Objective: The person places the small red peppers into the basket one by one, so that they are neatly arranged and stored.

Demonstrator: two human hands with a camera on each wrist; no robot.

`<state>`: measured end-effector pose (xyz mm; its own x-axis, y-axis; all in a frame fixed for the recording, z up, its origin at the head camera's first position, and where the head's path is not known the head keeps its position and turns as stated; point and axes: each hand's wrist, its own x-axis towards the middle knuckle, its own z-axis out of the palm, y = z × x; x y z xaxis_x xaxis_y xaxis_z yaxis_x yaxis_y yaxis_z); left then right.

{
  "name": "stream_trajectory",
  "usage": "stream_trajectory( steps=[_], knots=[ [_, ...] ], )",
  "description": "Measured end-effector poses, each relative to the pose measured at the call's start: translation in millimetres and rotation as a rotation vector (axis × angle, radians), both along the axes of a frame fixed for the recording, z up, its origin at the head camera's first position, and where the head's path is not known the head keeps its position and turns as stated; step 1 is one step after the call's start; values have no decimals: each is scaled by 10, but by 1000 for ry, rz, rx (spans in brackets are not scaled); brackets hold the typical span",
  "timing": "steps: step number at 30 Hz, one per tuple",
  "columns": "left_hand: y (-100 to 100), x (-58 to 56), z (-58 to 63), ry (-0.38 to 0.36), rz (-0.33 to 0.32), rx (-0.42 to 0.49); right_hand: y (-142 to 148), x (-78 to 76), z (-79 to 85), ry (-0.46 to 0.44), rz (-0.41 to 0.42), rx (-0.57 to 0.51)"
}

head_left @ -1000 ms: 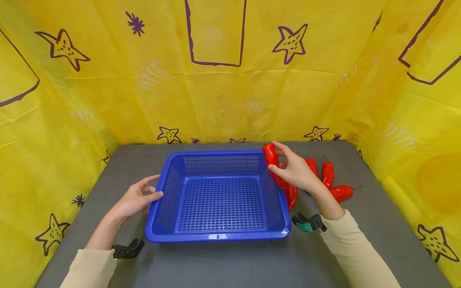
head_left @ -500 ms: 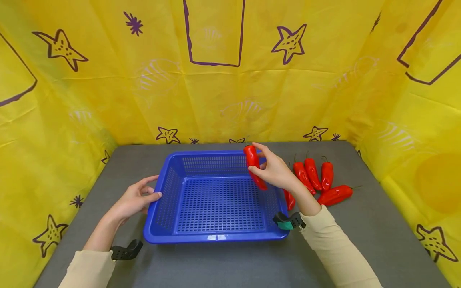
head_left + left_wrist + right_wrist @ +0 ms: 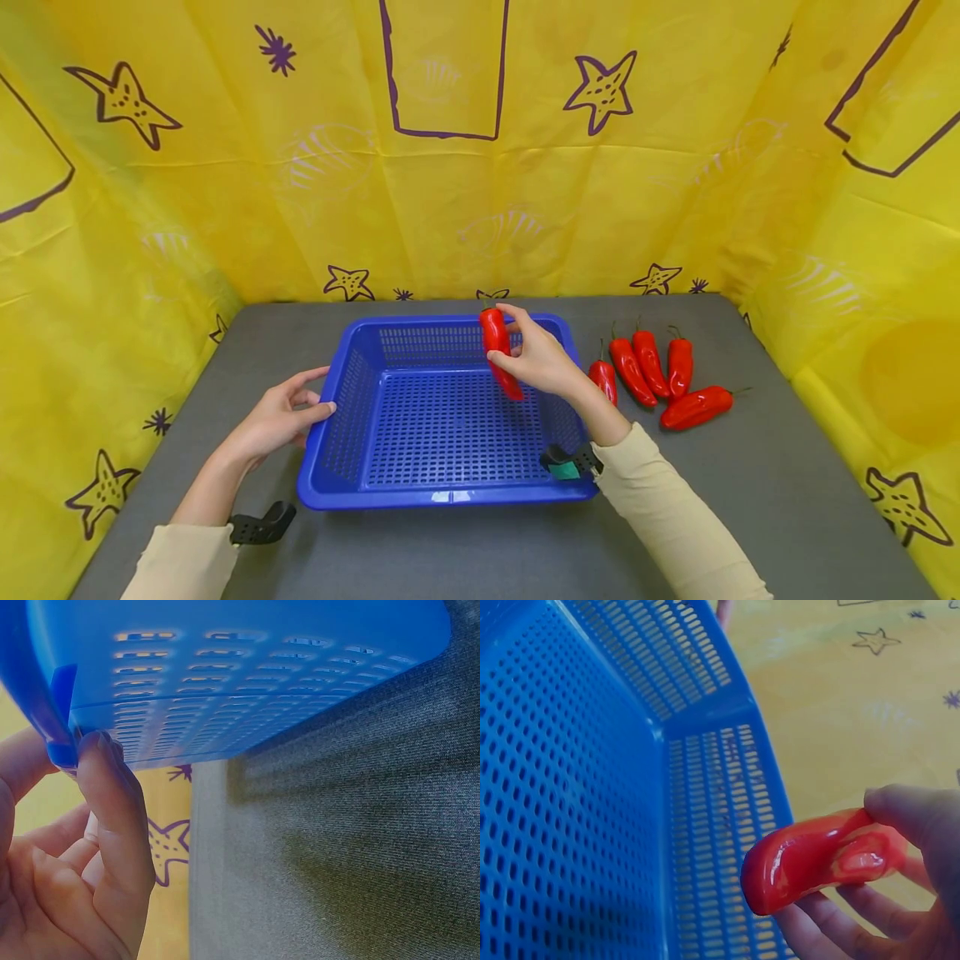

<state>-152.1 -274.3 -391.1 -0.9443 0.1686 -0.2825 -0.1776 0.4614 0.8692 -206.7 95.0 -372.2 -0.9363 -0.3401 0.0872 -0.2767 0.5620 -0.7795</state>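
A red chili pepper (image 3: 494, 332) with a green stem is in my right hand (image 3: 542, 360), gripped between thumb and fingers. It hangs tip down over the blue plastic basket (image 3: 450, 498), whose slotted floor is bare in the head view. In the right wrist view the pepper (image 3: 817, 859) looks glossy, and the fingers curl beneath it. At the basket's left side, my left hand (image 3: 279, 417) pinches the rim. From the left wrist, the fingertips show right at the rim (image 3: 64, 754), beside the perforated wall.
Several more red peppers (image 3: 632, 371) lie on the grey tabletop (image 3: 750, 483) right of the basket, one (image 3: 697, 408) turned sideways. Part of the nearest pepper (image 3: 603, 380) is hidden by my right forearm. Yellow patterned cloth (image 3: 450, 208) encloses the back and sides.
My right hand has carried the pepper left, from the basket's right rim to over its inside. The peppers on the table have come into fuller view. My left hand stays at the rim.
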Motion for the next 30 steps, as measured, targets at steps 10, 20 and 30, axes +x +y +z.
stream_trajectory(
  steps=[10, 20, 30],
  knots=[
    [1, 1, 1, -9, 3, 7, -257, -37, -104, -34, 20, -21],
    [0, -2, 3, -14, 3, 5, -484, -57, -182, -118, 79, -56],
    [-10, -13, -6, -17, 1, 3, -694, -98, -280, -250, 157, -99]
  ],
)
